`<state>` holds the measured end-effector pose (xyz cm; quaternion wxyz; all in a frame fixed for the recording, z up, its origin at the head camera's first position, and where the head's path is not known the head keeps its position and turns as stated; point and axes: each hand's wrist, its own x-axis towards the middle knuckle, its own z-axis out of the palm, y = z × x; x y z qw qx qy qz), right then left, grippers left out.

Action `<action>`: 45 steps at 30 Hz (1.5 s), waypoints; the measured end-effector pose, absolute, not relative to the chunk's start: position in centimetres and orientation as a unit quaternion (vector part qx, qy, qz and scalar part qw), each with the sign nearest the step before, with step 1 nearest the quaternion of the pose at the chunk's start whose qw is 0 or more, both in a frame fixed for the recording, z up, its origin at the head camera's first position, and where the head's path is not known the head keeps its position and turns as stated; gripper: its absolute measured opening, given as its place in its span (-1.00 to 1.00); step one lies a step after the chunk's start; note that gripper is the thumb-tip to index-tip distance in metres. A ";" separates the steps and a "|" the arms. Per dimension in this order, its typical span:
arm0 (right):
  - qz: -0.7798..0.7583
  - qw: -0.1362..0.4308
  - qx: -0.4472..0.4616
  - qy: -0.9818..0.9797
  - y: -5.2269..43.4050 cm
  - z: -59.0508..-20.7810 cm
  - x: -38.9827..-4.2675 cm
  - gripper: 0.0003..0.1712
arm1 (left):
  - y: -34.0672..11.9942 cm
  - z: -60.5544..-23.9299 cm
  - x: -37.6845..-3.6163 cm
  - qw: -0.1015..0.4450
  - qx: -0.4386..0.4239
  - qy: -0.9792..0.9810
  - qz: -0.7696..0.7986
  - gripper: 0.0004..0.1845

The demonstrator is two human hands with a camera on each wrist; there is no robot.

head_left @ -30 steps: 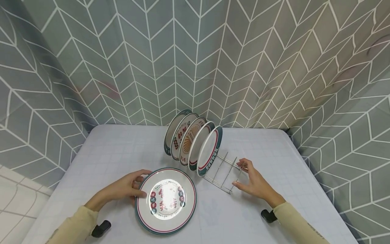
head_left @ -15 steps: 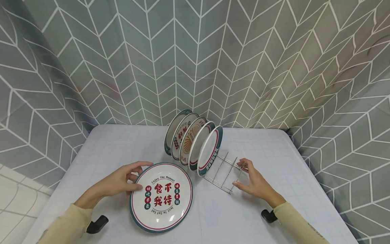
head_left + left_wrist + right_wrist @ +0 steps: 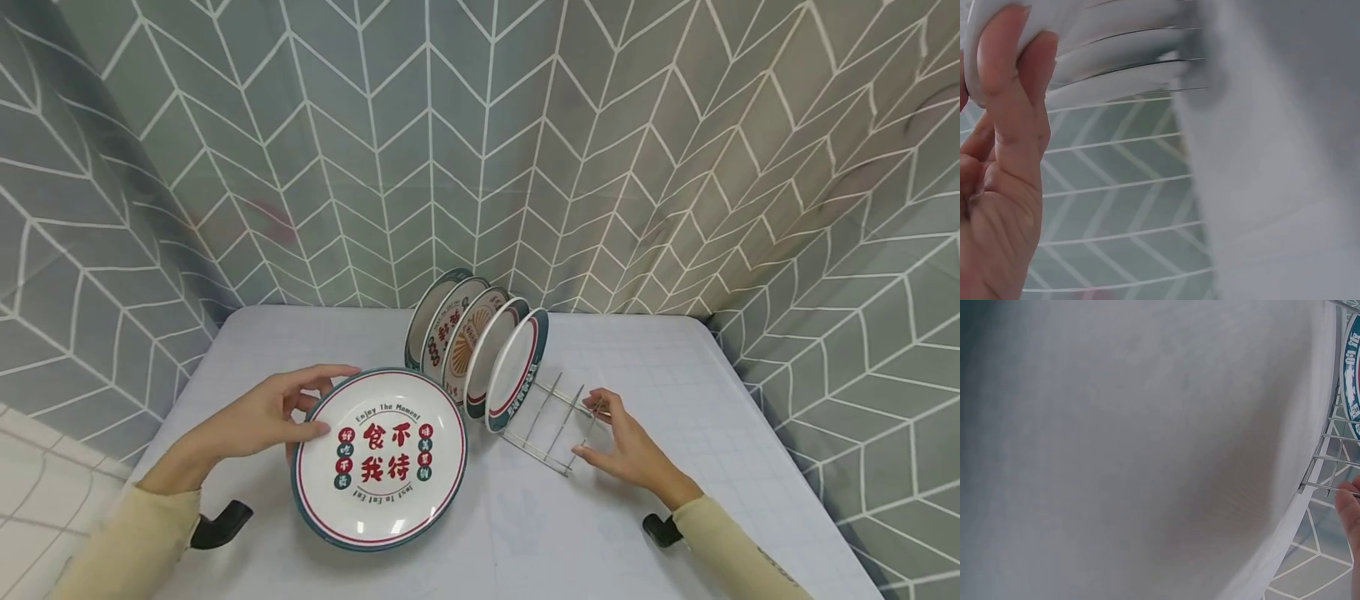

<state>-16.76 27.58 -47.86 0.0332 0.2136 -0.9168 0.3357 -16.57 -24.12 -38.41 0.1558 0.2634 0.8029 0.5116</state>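
Surface (image 3: 675, 392): pale grey-white cloth with a faint grid, backed by grey hangings in a white herringbone pattern.

Wire rack (image 3: 551, 421): metal, standing on the surface right of centre. Its near slots are bare rods; its far slots are filled.

Racked plates (image 3: 480, 350): five, on edge, side by side in the rack's far slots, leaning slightly, teal and red rims toward me.

Printed plate (image 3: 378, 458): round, white, teal rim with a red inner ring, red characters and small English lettering on its face. It is tilted, its far-left edge raised in my grip, its near edge low by the surface, just left of the rack. I cannot tell whether its upper right edge touches the nearest racked plate.

My left hand (image 3: 258, 417): pinching the printed plate at its left rim, thumb on the face, fingers curled behind the edge.

My right hand (image 3: 626, 446): at the rack's near right end, fingers loosely curved, fingertips (image 3: 600, 407) on the end wire, thumb low by the frame's corner.
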 end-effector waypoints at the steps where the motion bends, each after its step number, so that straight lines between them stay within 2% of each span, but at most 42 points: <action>1: 0.336 0.034 0.214 -0.917 27.6 -47.8 -16.8 0.04 | -24.1 -37.5 -16.7 0.148 0.271 0.803 0.509 -0.26; 5: 0.333 0.037 0.211 -0.918 27.8 -47.8 -16.8 0.03 | -23.5 -34.0 -17.2 0.118 0.304 0.793 0.515 -0.25; 12: 0.331 0.035 0.206 -0.920 27.8 -47.8 -16.8 0.04 | -20.5 -27.9 -17.5 0.029 0.322 0.805 0.498 -0.20; 16: 0.327 0.041 0.210 -0.921 27.9 -47.9 -16.9 0.03 | -18.0 -25.3 -18.1 0.013 0.307 0.819 0.485 -0.22; 19: 0.325 0.043 0.212 -0.920 27.9 -47.9 -16.9 0.02 | -16.0 -24.1 -18.9 0.021 0.289 0.826 0.484 -0.24; 28: 0.338 0.034 0.219 -0.915 27.7 -47.8 -17.1 0.04 | -10.6 -23.2 -21.8 0.040 0.267 0.840 0.470 -0.23; 39: 0.342 0.031 0.217 -0.914 27.7 -48.1 -17.1 0.04 | -6.1 -23.4 -24.2 0.063 0.271 0.874 0.399 -0.18; 45: 0.346 0.031 0.214 -0.913 27.8 -48.1 -17.1 0.02 | -4.1 -24.1 -25.0 0.048 0.278 0.894 0.348 -0.19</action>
